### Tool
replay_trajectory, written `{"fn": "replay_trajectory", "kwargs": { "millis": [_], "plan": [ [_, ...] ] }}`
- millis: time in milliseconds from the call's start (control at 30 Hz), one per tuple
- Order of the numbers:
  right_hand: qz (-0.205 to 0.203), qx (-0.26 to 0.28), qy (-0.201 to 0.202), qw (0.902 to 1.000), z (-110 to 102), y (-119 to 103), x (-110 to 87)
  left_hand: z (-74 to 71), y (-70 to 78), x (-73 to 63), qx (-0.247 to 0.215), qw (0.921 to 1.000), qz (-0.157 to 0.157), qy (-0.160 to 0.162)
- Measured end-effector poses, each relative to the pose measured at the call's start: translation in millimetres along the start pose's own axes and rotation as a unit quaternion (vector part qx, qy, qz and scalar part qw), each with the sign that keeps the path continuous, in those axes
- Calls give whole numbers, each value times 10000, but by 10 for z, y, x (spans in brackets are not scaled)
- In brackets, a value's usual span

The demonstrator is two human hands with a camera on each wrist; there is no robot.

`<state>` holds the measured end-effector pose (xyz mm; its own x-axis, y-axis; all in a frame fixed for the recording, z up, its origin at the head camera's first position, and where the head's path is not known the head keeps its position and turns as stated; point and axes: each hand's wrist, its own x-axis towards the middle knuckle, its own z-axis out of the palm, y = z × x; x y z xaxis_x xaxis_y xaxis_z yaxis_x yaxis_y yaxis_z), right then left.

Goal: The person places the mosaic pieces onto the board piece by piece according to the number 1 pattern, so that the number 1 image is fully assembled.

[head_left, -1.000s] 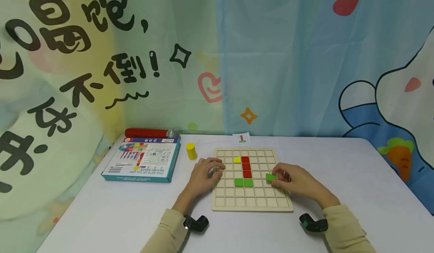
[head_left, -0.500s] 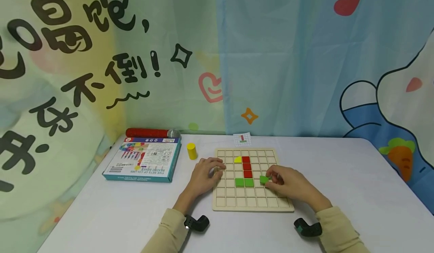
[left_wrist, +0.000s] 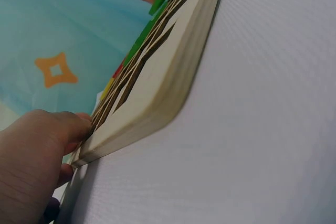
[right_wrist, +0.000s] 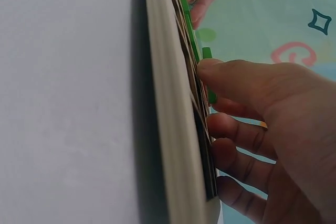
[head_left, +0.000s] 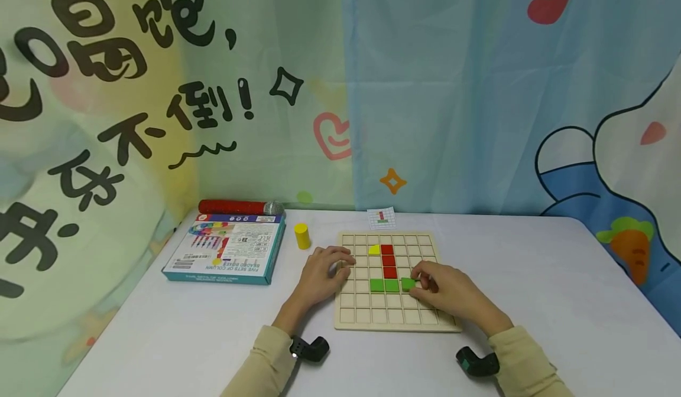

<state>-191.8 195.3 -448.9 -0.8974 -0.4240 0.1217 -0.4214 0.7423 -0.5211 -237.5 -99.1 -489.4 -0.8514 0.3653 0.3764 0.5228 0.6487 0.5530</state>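
Observation:
A wooden grid board lies on the table. My right hand pinches a green square tile between thumb and finger, just right of two green tiles set side by side. In the right wrist view the pinched green tile stands slightly proud of the board's surface. Several red tiles form a column above the green pair, with a yellow tile left of the top one. My left hand holds the board's left edge; in the left wrist view its digits touch the board near a corner.
A small card with a printed red and green pattern lies behind the board. To the left are a yellow cylinder, a flat printed box and a red microphone. A printed curtain hangs behind the table.
My right hand has slid left across the board with the green tile, bringing it close to the two green tiles. The left hand has stayed at the board's left edge.

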Motion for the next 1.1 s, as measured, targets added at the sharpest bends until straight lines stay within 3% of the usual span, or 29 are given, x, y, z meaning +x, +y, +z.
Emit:
{"fn": "replay_trajectory", "kwargs": {
  "millis": [900,1100],
  "plan": [
    [-146,-27,-12,9999,29,8,3,-18,18,-11,-54,10000,30,48],
    [-34,-14,-26,10000,42,14,4,18,-2,-14,-21,9995,215,249]
  ]
}}
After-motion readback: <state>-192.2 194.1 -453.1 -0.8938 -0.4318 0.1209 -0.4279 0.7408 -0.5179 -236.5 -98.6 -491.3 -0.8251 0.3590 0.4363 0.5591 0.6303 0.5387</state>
